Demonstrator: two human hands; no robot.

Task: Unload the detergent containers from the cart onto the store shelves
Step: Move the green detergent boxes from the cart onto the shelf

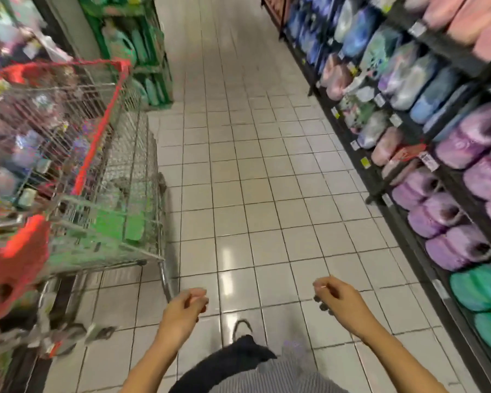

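Neither hand is engaged. The left hand (186, 304) and the right hand (338, 296) are held out over the tiled floor (238, 165) with fingers loosely curled, and nothing is seen to be gripped in either (small dark marks at the right fingertips cannot be identified).

The cart (119, 89) stands to the left, with its near right corner just beyond the left hand. The detergent containers (116, 222) are seen through the wire side, badly blurred: green packs lie low along the right edge, and purple and pale ones lie further in. Their exact form cannot be told.

The shelves (442, 49) on the right carry rows of soft pouches (442, 211). If the cart's load is alike, each container is judged heavy for its size, pliable and slick-skinned, with contents that slump. A hold across the top is advised, with the other palm placed under the base. Pinching at one corner is to be avoided.
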